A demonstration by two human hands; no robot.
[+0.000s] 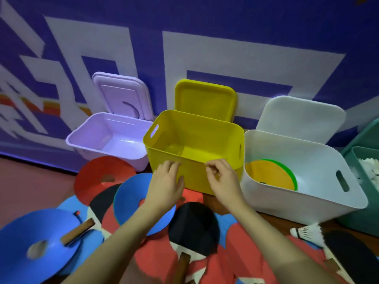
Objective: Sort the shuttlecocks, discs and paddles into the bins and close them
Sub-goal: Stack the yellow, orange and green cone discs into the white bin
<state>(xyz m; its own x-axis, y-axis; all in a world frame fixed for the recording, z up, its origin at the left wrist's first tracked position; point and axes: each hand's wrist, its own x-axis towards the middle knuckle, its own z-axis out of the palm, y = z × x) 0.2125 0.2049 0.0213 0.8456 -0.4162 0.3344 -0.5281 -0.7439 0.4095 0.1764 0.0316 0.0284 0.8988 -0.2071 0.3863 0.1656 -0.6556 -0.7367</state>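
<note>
Three open bins stand against the wall: a lilac bin (82, 138), a yellow bin (196, 181) and a white bin (303, 201). An orange disc (268, 175) over a green one lies in the white bin. My left hand (167, 185) rests fingers apart against the yellow bin's front wall. My right hand (222, 181) hovers beside it, fingers curled, holding nothing I can see. Below them lie a blue disc (131, 197), a red disc (102, 177), a black paddle (193, 228) and a white shuttlecock (307, 231).
Each bin's lid leans on the purple wall behind it. A second blue disc (39, 242) with a paddle handle (78, 232) on it lies at the lower left. A teal bin (363, 160) with white shuttlecocks stands at the far right. Another black paddle (352, 257) lies at the lower right.
</note>
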